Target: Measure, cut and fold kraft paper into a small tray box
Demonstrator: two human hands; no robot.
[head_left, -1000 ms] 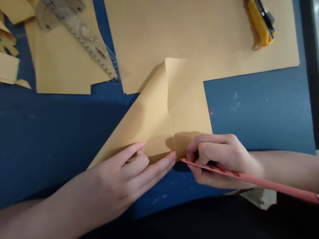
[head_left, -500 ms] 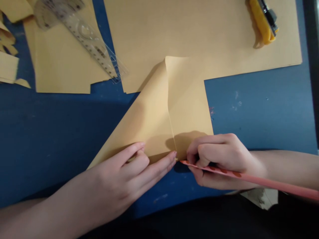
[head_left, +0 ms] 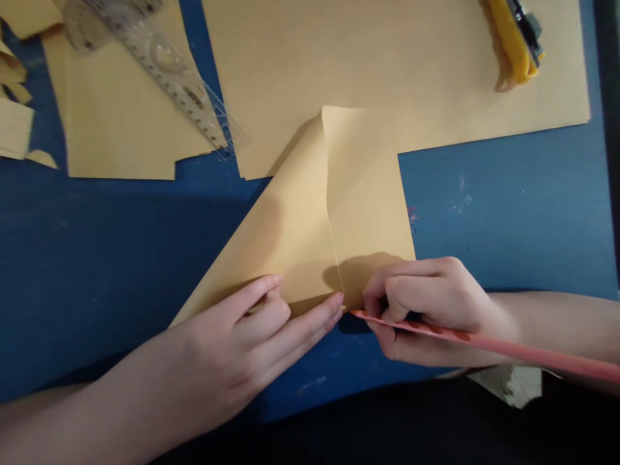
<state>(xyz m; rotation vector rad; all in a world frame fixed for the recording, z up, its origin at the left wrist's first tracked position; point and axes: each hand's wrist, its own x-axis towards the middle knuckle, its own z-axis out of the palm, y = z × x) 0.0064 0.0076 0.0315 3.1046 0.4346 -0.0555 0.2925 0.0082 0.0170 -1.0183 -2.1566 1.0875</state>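
Note:
A tan sheet of paper (head_left: 365,194) lies with its left part folded over, making a slanted outer edge and a raised flap edge down the middle. My left hand (head_left: 252,336) is on the lower part of the fold, its fingertips pressed together at the flap's lower corner. A small pale bit of paper edge shows beside those fingertips. My right hand (head_left: 421,310) is closed round a pink pencil (head_left: 523,350) with darker red spots. The pencil's tip touches or almost touches the paper's lower edge, right beside my left fingertips; I cannot tell which.
Larger tan sheets (head_left: 411,58) lie behind, with a yellow utility knife (head_left: 508,42) on them. At the left, a clear ruler (head_left: 179,87) and a clear protractor (head_left: 87,26) rest on more paper (head_left: 116,129). Paper scraps (head_left: 14,126) sit far left on the blue table (head_left: 97,258).
Both hands, the paper and the pencil hold almost the same places. The view has shifted very slightly.

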